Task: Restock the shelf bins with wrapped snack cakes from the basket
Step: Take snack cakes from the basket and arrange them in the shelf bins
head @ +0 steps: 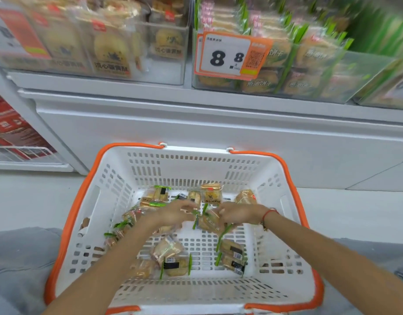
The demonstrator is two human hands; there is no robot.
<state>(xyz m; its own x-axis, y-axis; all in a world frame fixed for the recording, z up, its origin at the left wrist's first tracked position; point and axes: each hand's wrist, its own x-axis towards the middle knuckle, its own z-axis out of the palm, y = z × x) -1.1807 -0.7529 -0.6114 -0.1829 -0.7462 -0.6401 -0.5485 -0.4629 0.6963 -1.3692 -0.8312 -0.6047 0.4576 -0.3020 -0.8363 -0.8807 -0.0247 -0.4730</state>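
Both hands down inside the white basket (273, 192) with orange handles, which sits on the floor in front of the shelf. Left hand (173, 213) reaches over the loose snack cakes (173, 258) — fingers blurred, cannot tell if they hold anything. Right hand (235, 214), red string at the wrist, fingers curled round a green-edged wrapped cake (209, 220) near the basket's middle. More wrapped cakes lie scattered over the basket bottom. Above, clear shelf bins (164, 42) hold stacked cakes — an orange price tag (228, 56) hangs on the right bin.
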